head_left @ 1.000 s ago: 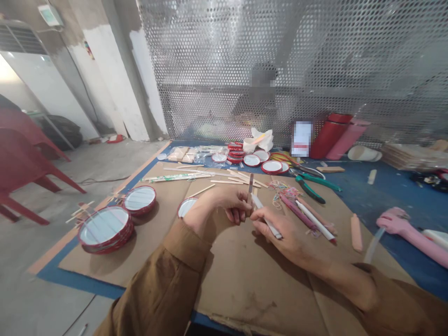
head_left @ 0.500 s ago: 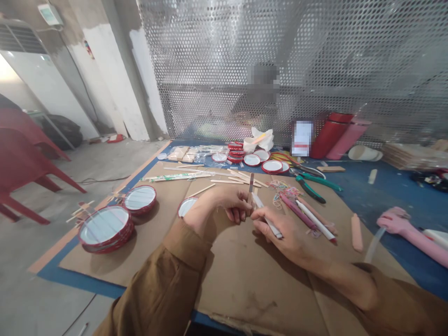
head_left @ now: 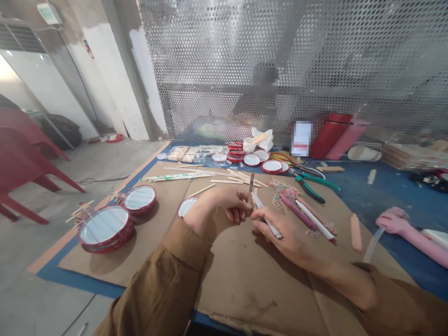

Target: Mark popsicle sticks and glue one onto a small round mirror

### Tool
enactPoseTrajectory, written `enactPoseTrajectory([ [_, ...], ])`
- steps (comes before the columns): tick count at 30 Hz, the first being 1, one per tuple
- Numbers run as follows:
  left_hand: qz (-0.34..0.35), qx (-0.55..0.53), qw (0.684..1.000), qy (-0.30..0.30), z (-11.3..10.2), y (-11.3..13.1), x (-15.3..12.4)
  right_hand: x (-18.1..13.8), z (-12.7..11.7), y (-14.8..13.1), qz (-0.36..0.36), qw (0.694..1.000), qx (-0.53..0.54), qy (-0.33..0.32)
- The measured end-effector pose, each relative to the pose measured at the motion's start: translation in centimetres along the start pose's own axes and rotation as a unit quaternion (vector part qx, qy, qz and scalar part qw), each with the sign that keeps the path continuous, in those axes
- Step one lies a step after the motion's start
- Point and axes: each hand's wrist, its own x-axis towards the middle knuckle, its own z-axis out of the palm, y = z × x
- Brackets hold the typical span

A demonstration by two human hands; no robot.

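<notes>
My left hand [head_left: 229, 204] is closed around a thin wooden stick [head_left: 250, 182] that stands upright between its fingertips. My right hand [head_left: 280, 233] is closed on a slim white-handled knife [head_left: 268, 220], whose tip meets the stick's lower end. Both hands hover over a brown cardboard sheet [head_left: 227, 270] that covers the blue table. A small red-rimmed round lid [head_left: 185, 206] lies just left of my left wrist.
Red-rimmed round lids [head_left: 105, 227] are stacked at the left, more lids [head_left: 261, 161] at the back. Loose wooden sticks [head_left: 224, 177], coloured rubber bands [head_left: 285, 191], green pliers [head_left: 311, 184], pens [head_left: 308, 217] and a pink glue gun [head_left: 409, 231] lie around. A perforated metal screen [head_left: 315, 70] stands behind.
</notes>
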Motion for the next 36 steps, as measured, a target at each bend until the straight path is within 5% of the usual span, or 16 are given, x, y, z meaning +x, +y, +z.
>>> enactPoseTrajectory([
  [36, 0.003, 0.011, 1.0, -0.007, 0.0, 0.1, -0.1, -0.1, 0.1, 0.7, -0.01, 1.0, -0.017, -0.015],
])
